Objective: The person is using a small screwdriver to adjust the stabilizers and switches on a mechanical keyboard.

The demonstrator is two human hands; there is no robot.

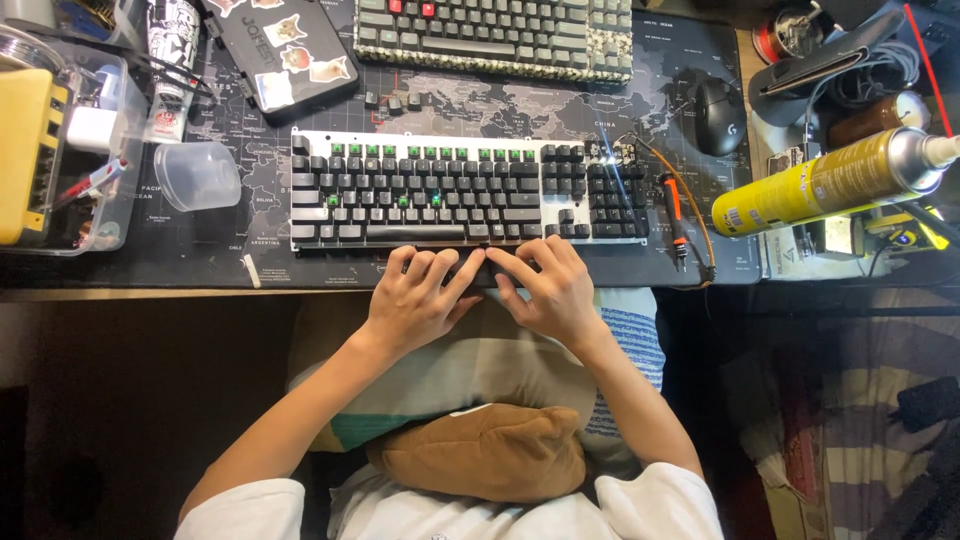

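Resting at the near edge of the table [150, 275], both hands are meeting just below the spacebar of a mechanical keyboard [465, 190] with black and grey caps, some green ones, on a white plate. Left hand [415, 300] is lying palm down, fingers [425, 265] bent and touching the keyboard's front edge; not closed on anything I can make out. Right hand [550, 290] is mirroring it, fingertips pointing toward the left hand, nearly touching it; can't tell if anything small is pinched between them. Keyboard is sitting centred on a dark world-map desk mat [480, 110], a few switch positions in the right block showing bare. Second keyboard [495, 35] is lying farther back, several loose keycaps [395, 100] between the two. Orange-handled tool [675, 210] is lying just right of the keyboard, an orange cable beside it. Black mouse [718, 115] is sitting further back right. Yellow spray can [830, 180] is lying on its side at far right. Clear plastic cup [197, 175] is tipped over left of the keyboard, next to a clear bin [110, 215] with a yellow box in it. Brown cushion [485, 450] is sitting in the person's lap.
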